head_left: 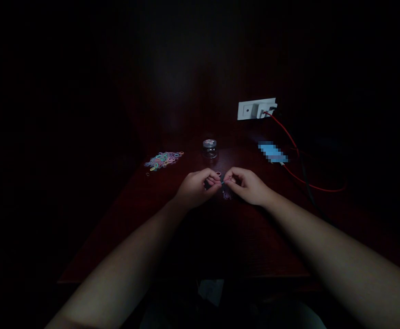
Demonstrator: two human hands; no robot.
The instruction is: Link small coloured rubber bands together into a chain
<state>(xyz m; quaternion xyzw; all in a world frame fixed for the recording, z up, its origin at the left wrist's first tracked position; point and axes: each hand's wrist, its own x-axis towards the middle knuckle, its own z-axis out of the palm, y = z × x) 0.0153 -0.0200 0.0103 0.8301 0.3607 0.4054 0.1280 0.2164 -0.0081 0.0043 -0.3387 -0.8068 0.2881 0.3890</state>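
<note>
My left hand (197,186) and my right hand (247,185) meet over the middle of the dark red table. Their fingertips pinch a small greenish hair tie (222,183) between them. A pink hair tie (218,174) shows just behind the fingers; whether it touches them I cannot tell. Below the fingertips lies a small bunch of pale purple hair ties (227,194), partly in shadow. Farther off to the left is a loose heap of coloured hair ties (164,160), with a single one (147,174) apart from it. The dim light hides finer detail.
A small clear jar (210,150) with its lid on stands behind my hands. At the right, a phone (272,151) with a blurred screen lies on the table (255,242). Its red cable (289,132) runs near a wall socket (256,109), alongside a black cable.
</note>
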